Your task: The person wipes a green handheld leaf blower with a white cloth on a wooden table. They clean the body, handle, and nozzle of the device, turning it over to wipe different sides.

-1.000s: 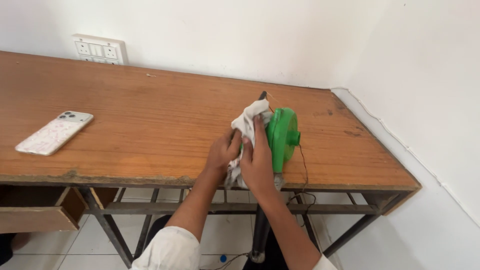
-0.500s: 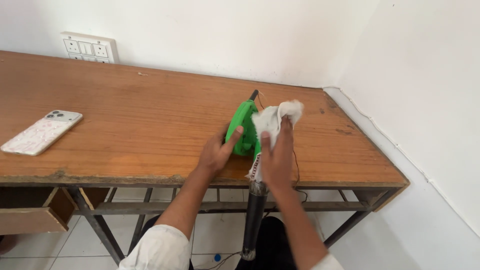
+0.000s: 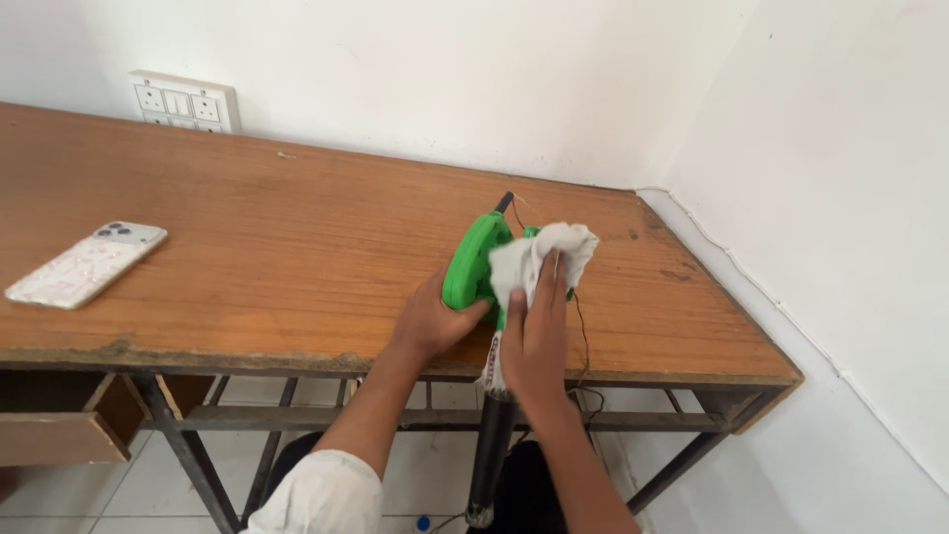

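A green electric blower (image 3: 473, 262) lies near the front edge of a wooden table (image 3: 297, 237), its black nozzle (image 3: 491, 450) hanging down past the edge. My left hand (image 3: 432, 321) grips the blower's green body from the left side. My right hand (image 3: 534, 331) presses a white cloth (image 3: 542, 255) onto the top right of the blower. A thin black cord (image 3: 581, 341) runs from the blower over the table edge.
A phone in a pale patterned case (image 3: 87, 263) lies at the table's left. A white socket panel (image 3: 185, 101) is on the back wall. An open wooden drawer (image 3: 59, 435) hangs under the left side. A white wall (image 3: 840, 198) closes in on the right.
The blower has been turned so its green body now faces left, and my right hand has carried the cloth from the left side over to its right side. The view shifted slightly.
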